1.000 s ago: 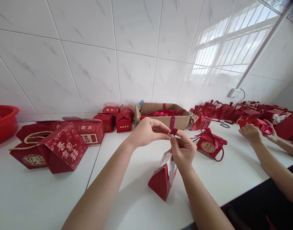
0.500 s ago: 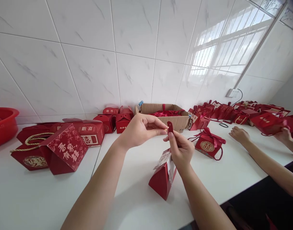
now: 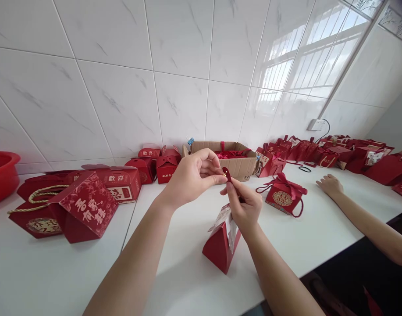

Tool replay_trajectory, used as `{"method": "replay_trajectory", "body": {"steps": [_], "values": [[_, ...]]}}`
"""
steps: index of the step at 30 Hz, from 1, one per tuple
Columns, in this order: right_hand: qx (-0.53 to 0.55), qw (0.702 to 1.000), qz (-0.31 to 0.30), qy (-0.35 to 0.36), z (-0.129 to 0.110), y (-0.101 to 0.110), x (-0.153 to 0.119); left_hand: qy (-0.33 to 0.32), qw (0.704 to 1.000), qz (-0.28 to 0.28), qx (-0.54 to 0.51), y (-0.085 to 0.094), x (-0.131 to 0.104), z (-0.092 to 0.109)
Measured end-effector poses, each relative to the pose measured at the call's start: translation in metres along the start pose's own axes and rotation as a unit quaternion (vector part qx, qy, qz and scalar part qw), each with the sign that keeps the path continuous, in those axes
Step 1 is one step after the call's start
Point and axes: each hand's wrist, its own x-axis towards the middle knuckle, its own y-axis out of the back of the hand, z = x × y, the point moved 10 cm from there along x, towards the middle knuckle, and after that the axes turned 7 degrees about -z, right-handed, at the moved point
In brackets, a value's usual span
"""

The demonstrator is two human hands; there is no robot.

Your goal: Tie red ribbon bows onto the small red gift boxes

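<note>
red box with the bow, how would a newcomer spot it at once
On the white table, find the open cardboard box. Nearer and to its right sits a red box; a bow and round gold emblem set it apart from the wedge-shaped box.

One basin (image 3: 3, 183), one cardboard carton (image 3: 243, 170) and one power strip (image 3: 316, 125) show.

- A small dark red strap (image 3: 229, 175), rounded at its tip, is held raised and tilted above the box.
- A tiny gold stud (image 3: 225, 175) is pinched beside the strap's tip.
- A wedge-shaped red box (image 3: 218, 251), pale-patterned near its top, is stood upright.
</note>
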Motion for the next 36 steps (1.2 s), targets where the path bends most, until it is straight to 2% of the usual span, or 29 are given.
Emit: {"method": "replay_trajectory", "body": {"steps": [9,14,18,20,22,24,28,36], "values": [[0.001,0.998,-0.036,0.046,-0.006,-0.006,0.003,0.013,0.994,-0.006,0.108,0.003,-0.002,0.003],[-0.01,0.999,-0.03,0.04,-0.006,-0.005,0.004,-0.012,0.998,-0.001,0.062,0.001,0.0,0.007],[0.042,0.998,-0.039,-0.021,0.009,-0.009,0.0,-0.033,0.997,0.012,0.072,0.003,-0.001,0.01],[0.091,0.993,-0.036,-0.061,0.019,-0.01,-0.003,-0.037,0.995,-0.001,0.094,0.004,-0.002,0.011],[0.121,0.99,-0.033,-0.066,0.023,-0.011,-0.005,-0.037,0.992,-0.026,0.121,0.001,-0.002,0.009],[0.125,0.99,-0.04,-0.043,0.02,-0.012,-0.004,-0.044,0.987,-0.046,0.148,-0.001,-0.001,0.009],[0.118,0.991,-0.058,-0.002,0.015,-0.013,-0.002,-0.081,0.979,-0.053,0.177,-0.005,0.0,0.012],[0.096,0.992,-0.078,0.003,0.011,-0.013,0.001,-0.187,0.947,-0.031,0.258,-0.008,-0.003,0.021]]}}
